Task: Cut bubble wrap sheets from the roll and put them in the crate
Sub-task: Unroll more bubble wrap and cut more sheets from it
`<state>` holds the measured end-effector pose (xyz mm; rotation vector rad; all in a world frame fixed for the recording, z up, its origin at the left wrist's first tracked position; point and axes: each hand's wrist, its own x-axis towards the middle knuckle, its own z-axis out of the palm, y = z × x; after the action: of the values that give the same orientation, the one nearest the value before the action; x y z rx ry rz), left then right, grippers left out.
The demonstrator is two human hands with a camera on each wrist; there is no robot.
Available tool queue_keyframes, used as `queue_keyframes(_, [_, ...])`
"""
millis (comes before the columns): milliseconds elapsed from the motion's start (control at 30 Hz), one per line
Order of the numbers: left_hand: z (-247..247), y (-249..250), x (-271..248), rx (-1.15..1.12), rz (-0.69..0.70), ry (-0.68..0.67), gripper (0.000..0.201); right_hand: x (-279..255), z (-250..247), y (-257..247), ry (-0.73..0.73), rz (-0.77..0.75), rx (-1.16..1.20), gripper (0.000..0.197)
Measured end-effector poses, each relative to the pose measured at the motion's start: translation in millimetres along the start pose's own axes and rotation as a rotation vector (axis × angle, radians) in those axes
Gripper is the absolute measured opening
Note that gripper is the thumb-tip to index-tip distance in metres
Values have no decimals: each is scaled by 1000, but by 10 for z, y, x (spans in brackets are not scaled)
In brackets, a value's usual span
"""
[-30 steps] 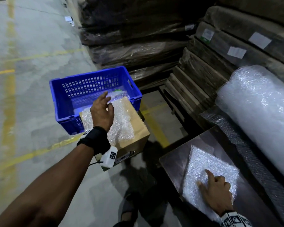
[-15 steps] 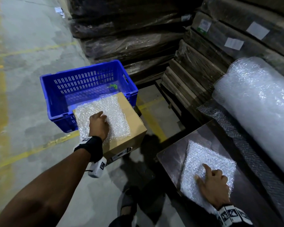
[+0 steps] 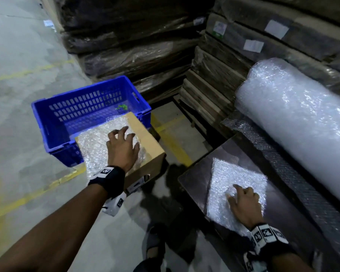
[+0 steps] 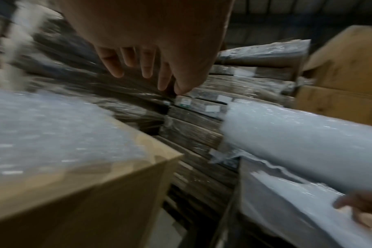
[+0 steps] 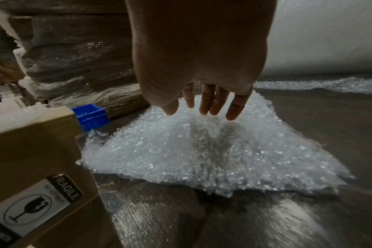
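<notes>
A blue slotted crate (image 3: 38, 124) (image 5: 91, 115) stands on the floor. A cardboard box (image 3: 145, 142) leans against its near side with a cut bubble wrap sheet (image 3: 94, 148) (image 4: 42, 127) on top. My left hand (image 3: 124, 138) (image 4: 146, 70) hovers over that sheet's right part, fingers spread and holding nothing. A second cut sheet (image 3: 238, 173) (image 5: 181, 147) lies on a dark board (image 3: 196, 185). My right hand (image 3: 241, 197) (image 5: 206, 107) rests on it with straight fingers. The big bubble wrap roll (image 3: 302, 118) (image 4: 297, 130) lies along the board's far side.
Stacks of plastic-wrapped flat cardboard (image 3: 145, 46) rise behind the crate and roll. The roll's loose tail (image 3: 283, 173) runs along the board. A small green item (image 3: 122, 107) lies in the crate. Concrete floor with yellow lines (image 3: 18, 203) spreads left; my sandalled foot (image 3: 155, 242) is below.
My left hand drew back from the crate end of the sheet, pressed on it, then shifted right and lifted with fingers spread. The right hand has stayed on its sheet.
</notes>
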<state>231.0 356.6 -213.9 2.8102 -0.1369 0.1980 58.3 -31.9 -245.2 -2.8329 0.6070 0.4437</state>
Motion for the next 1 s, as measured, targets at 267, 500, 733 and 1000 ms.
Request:
queue_keyframes(267, [510,1365,-467,-25,546,-260,36,-243,156,422,192,98,241,50])
queue_keyframes(500, [846,2252,-1096,-10,888,-695,46,-516,271,796,73,439,312,58])
queue_keyframes(733, [1068,2436,-1194,6,798,-833,55,-392,315,796,-47,485,700,59])
queue_keyframes(1000, [742,2529,-956,-536,413,-767,33,-646,-108,451,416,133,909,21])
